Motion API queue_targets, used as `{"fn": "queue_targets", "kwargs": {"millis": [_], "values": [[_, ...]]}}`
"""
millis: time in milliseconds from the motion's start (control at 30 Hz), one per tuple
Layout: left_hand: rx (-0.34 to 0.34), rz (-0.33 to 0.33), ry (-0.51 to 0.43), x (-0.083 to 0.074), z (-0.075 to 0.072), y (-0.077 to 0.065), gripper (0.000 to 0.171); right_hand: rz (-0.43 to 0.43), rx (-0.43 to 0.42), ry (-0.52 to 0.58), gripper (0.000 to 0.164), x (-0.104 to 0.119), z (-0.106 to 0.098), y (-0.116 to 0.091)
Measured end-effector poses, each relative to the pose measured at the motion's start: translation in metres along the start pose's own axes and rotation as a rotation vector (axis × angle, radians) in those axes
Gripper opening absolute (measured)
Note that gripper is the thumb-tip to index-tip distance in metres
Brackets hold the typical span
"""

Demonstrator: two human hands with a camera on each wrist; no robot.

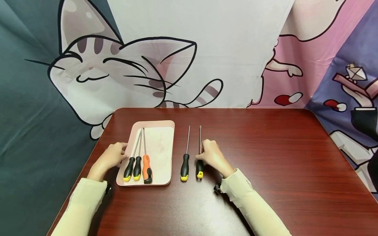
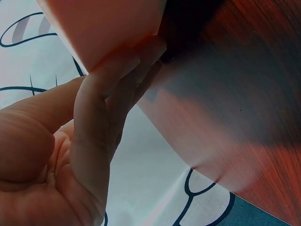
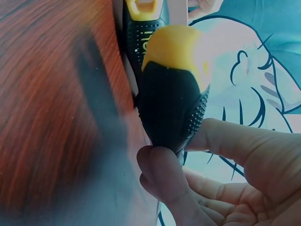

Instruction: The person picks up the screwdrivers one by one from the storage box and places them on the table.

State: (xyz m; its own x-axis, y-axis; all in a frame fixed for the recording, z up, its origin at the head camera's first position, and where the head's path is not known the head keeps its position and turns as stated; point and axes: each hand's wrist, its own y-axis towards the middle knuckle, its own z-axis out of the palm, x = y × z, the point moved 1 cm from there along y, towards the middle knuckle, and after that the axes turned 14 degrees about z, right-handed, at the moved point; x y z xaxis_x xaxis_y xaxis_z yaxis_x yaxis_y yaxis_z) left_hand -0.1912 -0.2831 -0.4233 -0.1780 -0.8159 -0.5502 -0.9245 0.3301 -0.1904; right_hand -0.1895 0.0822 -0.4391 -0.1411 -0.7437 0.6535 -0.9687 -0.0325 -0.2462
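Observation:
At the left edge of the pale pink tray (image 1: 160, 173), my left hand (image 1: 110, 157) grips the rim. In the left wrist view, the fingers of my left hand (image 2: 94, 127) bend against the tray's outer wall (image 2: 113, 28). Inside the tray lie two black-and-yellow screwdrivers (image 1: 129, 169) and an orange-and-black screwdriver (image 1: 146, 165). My right hand (image 1: 214, 157) pinches another black-and-yellow screwdriver (image 1: 199, 168) where handle meets shaft; its yellow butt (image 3: 174, 47) faces the right wrist camera. Left of it, a similar screwdriver (image 1: 184, 167) lies on the table.
The reddish-brown wooden table (image 1: 280, 157) extends to the right and toward the front. Behind it hangs a cloth backdrop (image 1: 230, 49) printed with cartoon figures. The screwdrivers' tips point toward the far edge.

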Motion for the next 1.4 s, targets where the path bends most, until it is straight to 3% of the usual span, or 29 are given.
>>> {"fn": "queue_targets", "kwargs": {"millis": [400, 1000, 1400], "values": [[0.002, 0.001, -0.010, -0.0005, 0.0004, 0.0000, 0.056, 0.057, 0.000, -0.036, 0.023, -0.0077, 0.0034, 0.0004], [-0.007, 0.019, 0.000, -0.0019, 0.0006, -0.0014, 0.056, 0.045, -0.011, -0.089, 0.027, -0.0083, 0.0069, 0.0000], [-0.009, 0.022, -0.002, -0.0024, 0.0009, -0.0018, 0.055, 0.076, 0.043, -0.110, 0.023, -0.0064, 0.0083, 0.0018]]}}
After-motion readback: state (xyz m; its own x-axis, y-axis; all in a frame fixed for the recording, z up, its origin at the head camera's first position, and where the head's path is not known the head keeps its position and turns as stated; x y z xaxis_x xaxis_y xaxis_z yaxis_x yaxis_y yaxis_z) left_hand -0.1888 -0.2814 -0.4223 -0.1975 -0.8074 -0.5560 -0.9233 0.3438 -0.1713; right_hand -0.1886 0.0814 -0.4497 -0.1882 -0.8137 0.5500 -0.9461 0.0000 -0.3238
